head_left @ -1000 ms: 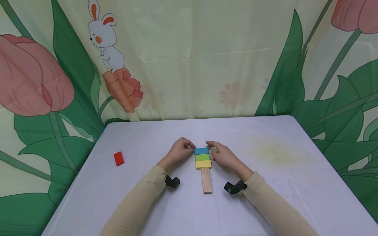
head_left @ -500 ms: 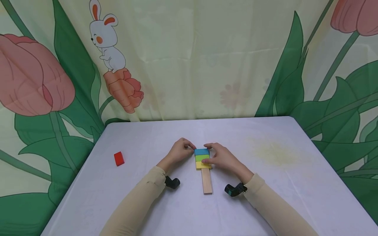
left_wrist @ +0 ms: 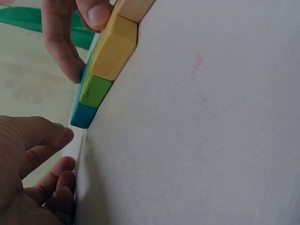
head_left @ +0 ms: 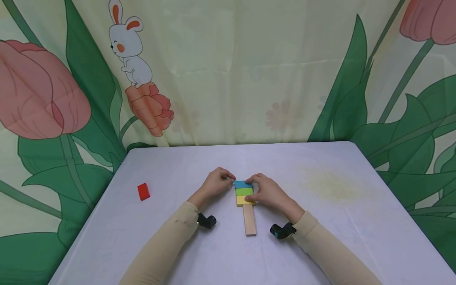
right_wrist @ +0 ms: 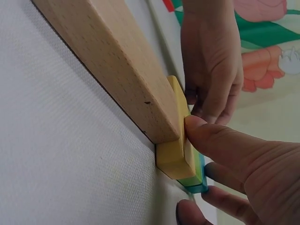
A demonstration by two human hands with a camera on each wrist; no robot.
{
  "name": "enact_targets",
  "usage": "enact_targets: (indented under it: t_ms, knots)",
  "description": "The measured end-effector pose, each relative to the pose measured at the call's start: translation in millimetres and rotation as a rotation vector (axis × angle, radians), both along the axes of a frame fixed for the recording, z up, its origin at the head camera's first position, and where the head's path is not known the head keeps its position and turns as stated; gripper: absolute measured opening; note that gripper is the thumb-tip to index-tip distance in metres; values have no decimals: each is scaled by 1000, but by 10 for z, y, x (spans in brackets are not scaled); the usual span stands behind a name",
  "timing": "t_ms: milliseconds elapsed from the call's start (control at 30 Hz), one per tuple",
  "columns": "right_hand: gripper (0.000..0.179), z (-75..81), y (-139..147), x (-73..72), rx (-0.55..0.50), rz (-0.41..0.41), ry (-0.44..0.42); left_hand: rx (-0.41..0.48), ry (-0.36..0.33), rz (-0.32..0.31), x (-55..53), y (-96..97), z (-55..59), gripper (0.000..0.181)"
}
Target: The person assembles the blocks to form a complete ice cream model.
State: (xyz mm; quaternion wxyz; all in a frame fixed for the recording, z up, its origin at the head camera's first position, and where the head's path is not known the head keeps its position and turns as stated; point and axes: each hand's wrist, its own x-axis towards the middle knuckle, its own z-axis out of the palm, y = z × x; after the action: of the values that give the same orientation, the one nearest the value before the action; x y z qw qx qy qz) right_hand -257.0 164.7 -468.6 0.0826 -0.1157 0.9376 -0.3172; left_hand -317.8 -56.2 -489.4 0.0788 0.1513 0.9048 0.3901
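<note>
Blue, green and yellow wooden blocks lie side by side in a row on the white-covered table. A long plain wooden block extends from the yellow one towards the person. My right hand rests on the row, thumb on the yellow block and a finger at the blue one. In the right wrist view the thumb presses the yellow block's upper face. Beside the blue block's left end is my left hand, fingers loosely bent; the left wrist view shows nothing held there.
A red block lies apart at the table's left. Behind the table hangs a curtain printed with tulips and a rabbit. Each wrist wears a small black camera.
My right hand has moved from the row's right side onto the blocks, its thumb coming to rest on the yellow one. The left hand stays almost still.
</note>
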Motion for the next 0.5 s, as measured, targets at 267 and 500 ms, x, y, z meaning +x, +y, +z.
enact_targets:
  t_ms: [267, 500]
  knots:
    - [57, -25, 6, -4, 8, -15, -13, 80, -32, 82, 72, -114, 48, 20]
    - [57, -15, 11, 7, 5, -9, -14, 51, 1, 151, 156, -350, 139, 17]
